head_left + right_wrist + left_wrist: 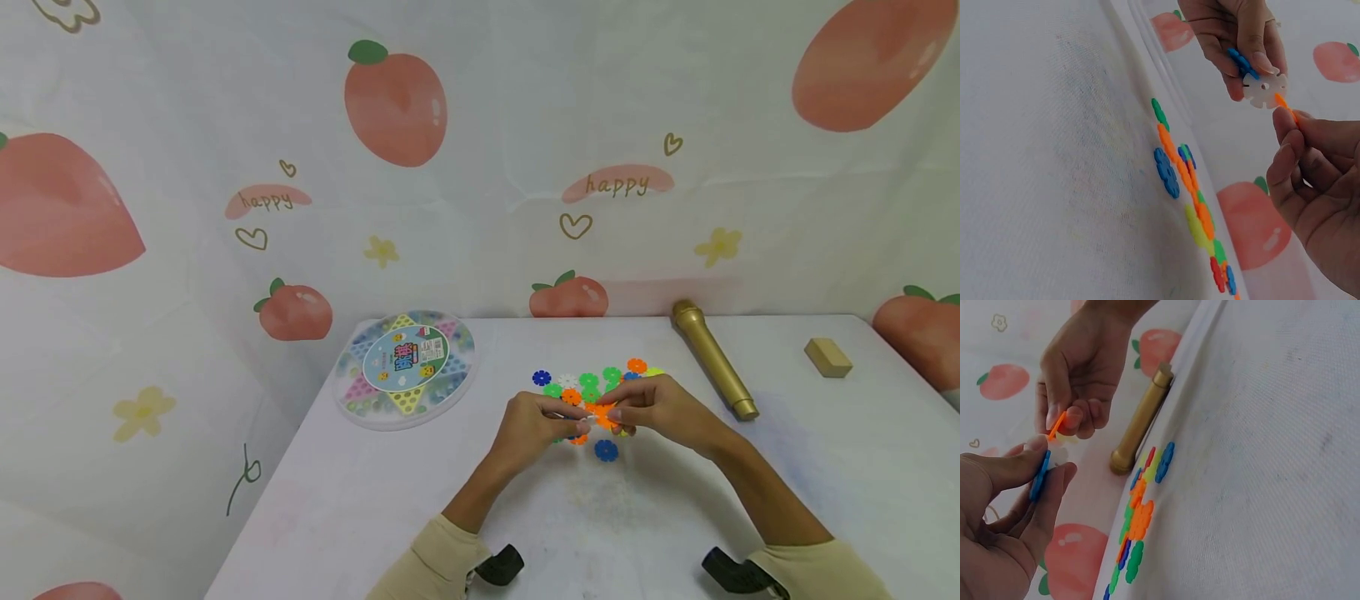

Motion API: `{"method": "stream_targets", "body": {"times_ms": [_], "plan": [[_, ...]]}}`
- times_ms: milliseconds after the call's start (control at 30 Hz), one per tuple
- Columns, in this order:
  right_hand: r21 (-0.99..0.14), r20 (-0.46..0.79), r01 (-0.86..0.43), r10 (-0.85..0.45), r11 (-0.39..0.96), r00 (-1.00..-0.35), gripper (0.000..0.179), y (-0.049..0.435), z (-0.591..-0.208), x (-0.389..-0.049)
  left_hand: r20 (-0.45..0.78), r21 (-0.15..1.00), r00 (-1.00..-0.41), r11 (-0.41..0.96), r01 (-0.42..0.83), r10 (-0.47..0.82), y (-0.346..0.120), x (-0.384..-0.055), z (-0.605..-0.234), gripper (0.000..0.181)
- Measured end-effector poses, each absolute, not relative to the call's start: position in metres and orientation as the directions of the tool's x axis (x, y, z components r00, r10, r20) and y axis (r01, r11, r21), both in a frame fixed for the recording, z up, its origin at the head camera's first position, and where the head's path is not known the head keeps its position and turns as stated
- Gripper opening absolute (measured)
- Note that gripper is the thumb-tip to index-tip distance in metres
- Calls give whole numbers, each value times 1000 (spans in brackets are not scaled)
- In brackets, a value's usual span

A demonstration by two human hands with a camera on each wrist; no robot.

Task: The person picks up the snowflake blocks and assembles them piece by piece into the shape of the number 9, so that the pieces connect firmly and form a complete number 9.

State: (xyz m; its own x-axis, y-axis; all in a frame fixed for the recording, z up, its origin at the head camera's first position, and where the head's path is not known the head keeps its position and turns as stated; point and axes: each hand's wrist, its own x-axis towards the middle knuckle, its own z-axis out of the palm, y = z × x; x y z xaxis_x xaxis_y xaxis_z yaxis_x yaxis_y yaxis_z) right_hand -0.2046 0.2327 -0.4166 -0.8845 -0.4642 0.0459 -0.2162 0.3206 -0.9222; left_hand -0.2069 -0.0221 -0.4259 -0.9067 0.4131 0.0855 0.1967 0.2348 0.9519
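Note:
My left hand [525,429] pinches a blue notched snowflake disc [1040,477] between thumb and fingers. A white snowflake disc [1265,89] stands out from that hand, joined edge to edge with the blue one. An orange snowflake disc [1282,105] is pinched by thumb and forefinger of my right hand [671,414]. Its edge meets the rim of the white disc; whether it sits in a notch I cannot tell. Both hands are raised above the table, over loose snowflake discs [589,380] in green, orange, blue and other colours.
Behind the left hand lies a round clear game box [405,421] with a star pattern. A gold microphone [716,360] lies beyond the right hand, and a small wooden block [828,357] is farther right. One blue disc [606,451] lies nearest on the white table [315,517].

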Motion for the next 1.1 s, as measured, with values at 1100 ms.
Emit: {"method": "stream_targets", "body": {"times_ms": [1100], "plan": [[-923,11,-186,-461,337,-888,29,231,-424,-205,102,947,-890,230,223,445,-21,-206,-430,14]]}}
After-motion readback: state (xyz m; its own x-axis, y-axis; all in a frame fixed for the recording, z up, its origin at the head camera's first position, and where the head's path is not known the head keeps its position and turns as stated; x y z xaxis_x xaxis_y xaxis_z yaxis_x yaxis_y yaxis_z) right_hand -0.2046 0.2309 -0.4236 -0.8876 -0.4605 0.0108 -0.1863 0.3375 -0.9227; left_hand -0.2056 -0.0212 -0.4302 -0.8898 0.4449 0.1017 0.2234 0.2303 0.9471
